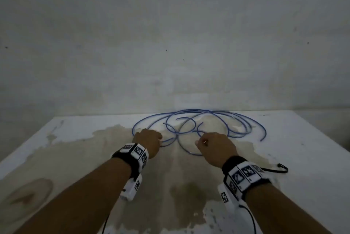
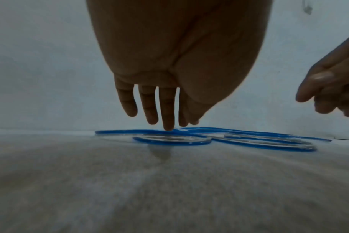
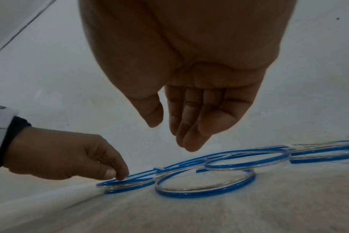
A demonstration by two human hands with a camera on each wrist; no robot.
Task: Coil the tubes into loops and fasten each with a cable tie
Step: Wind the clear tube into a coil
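Blue tubes (image 1: 198, 122) – loose overlapping loops on table (image 1: 303, 139) ahead of both hands, left hand (image 1: 149, 143) fingertips (image 2: 167, 126) touching one loop, right hand (image 1: 216, 148) relaxed just above – holding nothing, black cable tie (image 1: 278, 169) beside right wrist.

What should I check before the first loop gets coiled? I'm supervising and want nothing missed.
1. Blue plastic tubes lying free on the white stained table: ok, loose overlapping curves, none tied.
2. Left hand in contact with a tube: ok; the right wrist view shows its fingertips touching one. A firm grip: cannot tell.
3. Right hand ready: ok, fingers loosely curled above the tubes, holding nothing.
4. Cable tie within reach: cannot tell; a thin black looped strap lies right of the right wrist, but its kind is unclear.
5. Tube ends located: ok, several ends show in the head view.
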